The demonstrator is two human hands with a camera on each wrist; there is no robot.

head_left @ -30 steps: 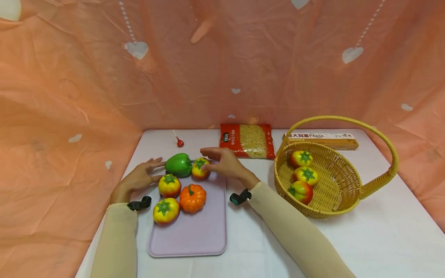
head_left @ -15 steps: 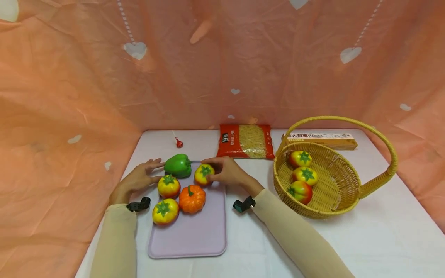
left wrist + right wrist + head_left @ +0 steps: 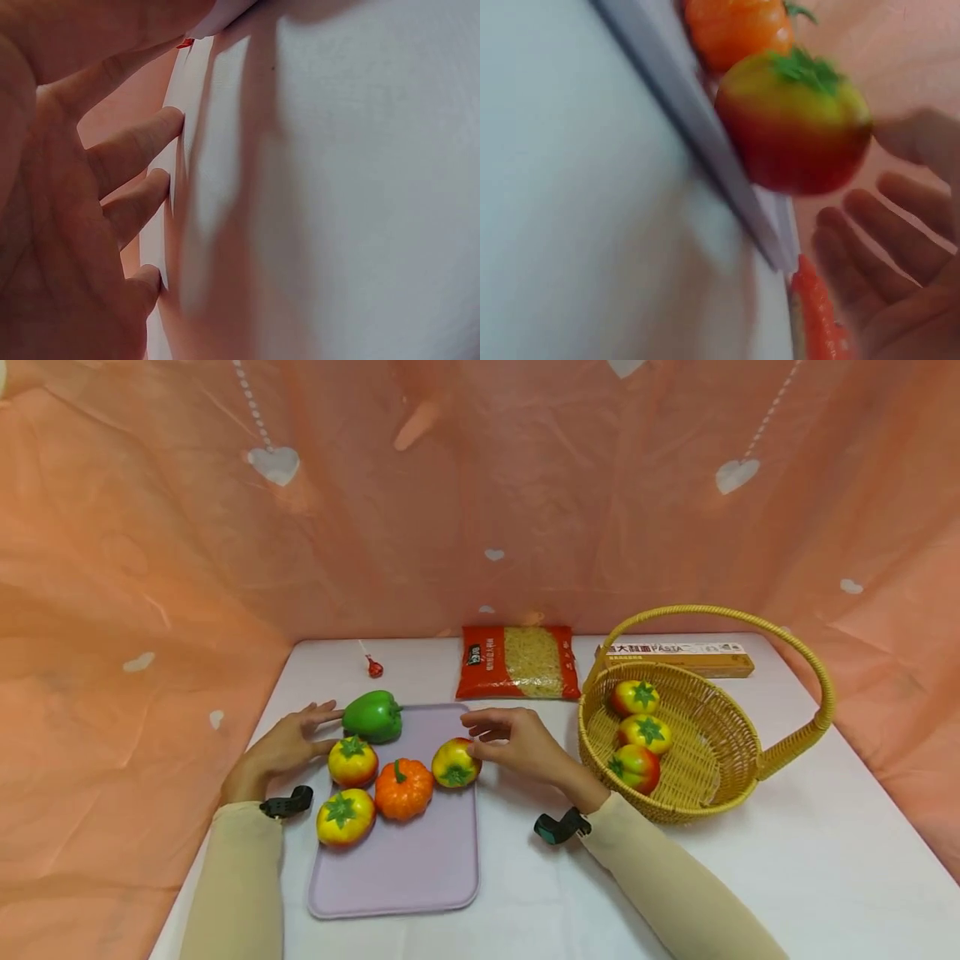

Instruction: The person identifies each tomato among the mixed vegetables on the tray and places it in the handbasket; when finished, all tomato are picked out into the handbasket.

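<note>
A yellow-and-red toy tomato (image 3: 457, 763) lies tipped at the tray's right edge, its green leaves towards the front. My right hand (image 3: 528, 747) is just right of it, fingers apart; in the right wrist view the thumb (image 3: 911, 135) is close to the tomato (image 3: 795, 127) and the other fingers stand off it. On the lilac tray (image 3: 405, 877) are an orange pumpkin (image 3: 403, 789), a green bell pepper (image 3: 372, 717) and two more tomatoes (image 3: 345, 817). My left hand (image 3: 277, 752) stays at the tray's left side, fingers extended beside the pepper and a tomato.
A wicker basket (image 3: 750, 718) with a tall handle stands at the right, several tomato-like toys inside. Behind lie a red bag of pasta (image 3: 517, 662), a pasta box (image 3: 712, 670) and a small red-wrapped lollipop (image 3: 374, 667). An orange curtain (image 3: 480, 493) hangs behind the table.
My right hand has brought one tomato from beside the pepper rightward and nearer, tipping it at the tray edge, and its fingers have loosened. My left hand has hardly moved; the view has shifted slightly.
</note>
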